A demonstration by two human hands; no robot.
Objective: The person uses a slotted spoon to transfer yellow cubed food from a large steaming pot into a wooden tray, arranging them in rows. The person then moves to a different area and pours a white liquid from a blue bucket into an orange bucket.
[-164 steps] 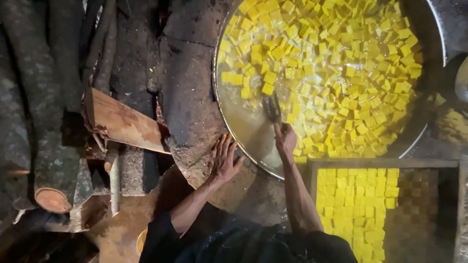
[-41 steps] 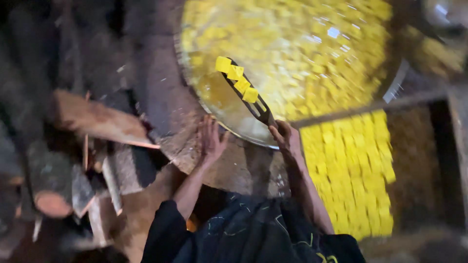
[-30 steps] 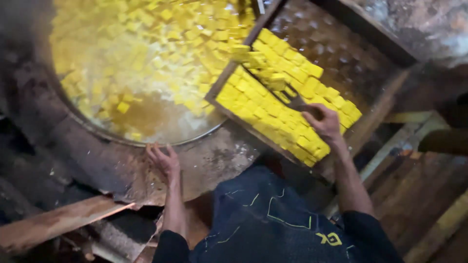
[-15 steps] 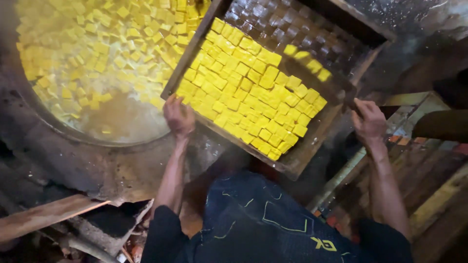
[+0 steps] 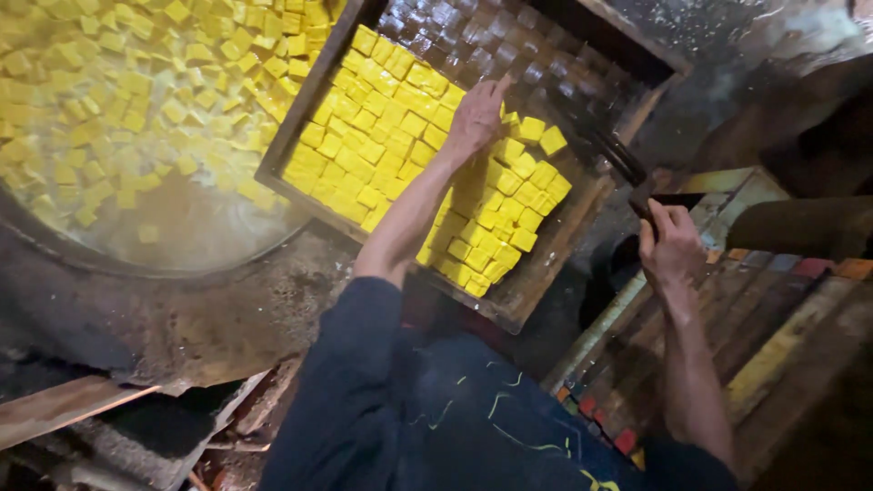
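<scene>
- Our left hand (image 5: 475,114) reaches out at about twelve o'clock from our body, fingers stretched flat and fairly wide, resting on the yellow cubes (image 5: 400,145) in the wooden tray (image 5: 300,118); it holds nothing.
- Our right hand (image 5: 671,244) sits at about two o'clock, well apart from the left, curled tight around the handle of a dark metal tool (image 5: 607,150) whose shaft runs up and to the left over the tray's right edge.
- Yellow cubes fill the tray's near half in close rows, from its left rim to its lower right corner; the far half at one o'clock shows the bare dark mesh floor (image 5: 509,55).
- At ten o'clock the big round pan (image 5: 145,264) holds many more yellow cubes floating loose in cloudy liquid, and the tray's left corner lies over the pan's rim.
- Near eight o'clock a plank of wood (image 5: 64,409) lies by the sooty stove surround.
- Toward four o'clock we see a slatted wooden surface (image 5: 782,336) beneath our right forearm.
</scene>
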